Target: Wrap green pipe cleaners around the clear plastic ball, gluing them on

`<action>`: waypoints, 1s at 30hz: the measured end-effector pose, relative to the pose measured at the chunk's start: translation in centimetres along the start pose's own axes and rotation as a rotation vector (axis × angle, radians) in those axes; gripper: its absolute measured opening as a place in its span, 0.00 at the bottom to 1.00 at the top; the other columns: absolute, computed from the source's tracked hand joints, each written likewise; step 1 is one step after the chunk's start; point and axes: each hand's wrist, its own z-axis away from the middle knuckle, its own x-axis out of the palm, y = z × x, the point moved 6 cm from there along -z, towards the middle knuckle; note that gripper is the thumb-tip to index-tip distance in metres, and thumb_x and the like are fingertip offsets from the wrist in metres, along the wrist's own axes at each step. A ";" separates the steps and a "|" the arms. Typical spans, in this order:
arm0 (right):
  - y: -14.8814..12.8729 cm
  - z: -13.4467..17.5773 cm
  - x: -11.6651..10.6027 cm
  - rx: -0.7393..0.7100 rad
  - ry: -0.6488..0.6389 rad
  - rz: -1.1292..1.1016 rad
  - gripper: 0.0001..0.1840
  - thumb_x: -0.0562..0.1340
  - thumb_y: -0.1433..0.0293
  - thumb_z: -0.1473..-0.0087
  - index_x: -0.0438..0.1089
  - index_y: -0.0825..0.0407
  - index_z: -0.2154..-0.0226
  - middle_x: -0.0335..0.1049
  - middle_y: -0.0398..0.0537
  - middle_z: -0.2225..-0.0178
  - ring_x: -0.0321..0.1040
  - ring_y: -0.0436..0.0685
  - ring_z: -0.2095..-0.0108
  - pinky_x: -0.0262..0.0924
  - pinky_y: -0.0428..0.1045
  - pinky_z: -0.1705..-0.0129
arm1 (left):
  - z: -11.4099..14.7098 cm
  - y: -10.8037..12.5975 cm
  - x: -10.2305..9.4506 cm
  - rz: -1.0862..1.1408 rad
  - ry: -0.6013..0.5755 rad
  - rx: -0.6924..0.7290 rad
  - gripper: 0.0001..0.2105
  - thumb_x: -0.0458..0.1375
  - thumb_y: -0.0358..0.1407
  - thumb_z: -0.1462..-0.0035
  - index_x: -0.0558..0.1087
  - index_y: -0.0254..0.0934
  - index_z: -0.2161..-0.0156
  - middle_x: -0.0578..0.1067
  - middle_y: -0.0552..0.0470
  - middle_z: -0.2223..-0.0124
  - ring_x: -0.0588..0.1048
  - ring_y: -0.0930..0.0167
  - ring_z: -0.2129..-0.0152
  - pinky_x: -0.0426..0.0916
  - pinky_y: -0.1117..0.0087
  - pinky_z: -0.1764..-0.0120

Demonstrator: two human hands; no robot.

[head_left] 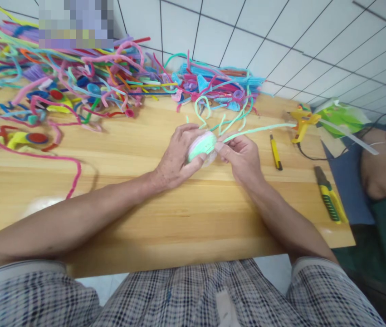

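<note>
White tiled wall (pixel 281 63), pale wooden table (pixel 168 222), light floor (pixel 276 277)

L hand (pixel 181 156) holding green-lilac oval (pixel 201 145), R hand (pixel 242 156) pinching mint pipe cleaner (pixel 261 131), cutter (pixel 276 152) on tbl (pixel 193 222)

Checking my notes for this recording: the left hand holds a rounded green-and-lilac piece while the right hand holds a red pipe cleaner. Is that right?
Not quite: the pipe cleaner in the grip of the right hand is pale green, not red, as the head view shows. The left hand does hold the rounded green-and-lilac piece.
</note>
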 end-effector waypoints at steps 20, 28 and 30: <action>0.1 0.3 0.7 -0.029 -0.036 0.024 0.26 0.85 0.49 0.55 0.78 0.47 0.67 0.75 0.36 0.74 0.71 0.50 0.74 0.70 0.47 0.70 | 0.0 0.3 0.0 0.003 -0.018 -0.015 0.22 0.47 0.49 0.18 0.64 0.43 0.29 0.74 0.39 0.35 0.69 0.55 0.30 0.68 0.43 0.29; 0.1 0.4 0.7 -0.018 -0.026 0.033 0.28 0.85 0.47 0.56 0.77 0.47 0.68 0.74 0.36 0.75 0.69 0.49 0.74 0.68 0.47 0.71 | -0.1 0.3 0.0 -0.009 0.015 -0.011 0.22 0.52 0.50 0.19 0.65 0.42 0.30 0.74 0.39 0.35 0.71 0.55 0.32 0.70 0.44 0.30; 0.0 0.5 0.8 -0.021 -0.029 0.037 0.28 0.84 0.46 0.55 0.77 0.47 0.67 0.74 0.36 0.75 0.69 0.49 0.74 0.67 0.47 0.71 | -0.1 0.3 0.1 -0.009 0.020 -0.003 0.21 0.52 0.50 0.19 0.66 0.43 0.31 0.75 0.40 0.37 0.72 0.56 0.33 0.71 0.45 0.31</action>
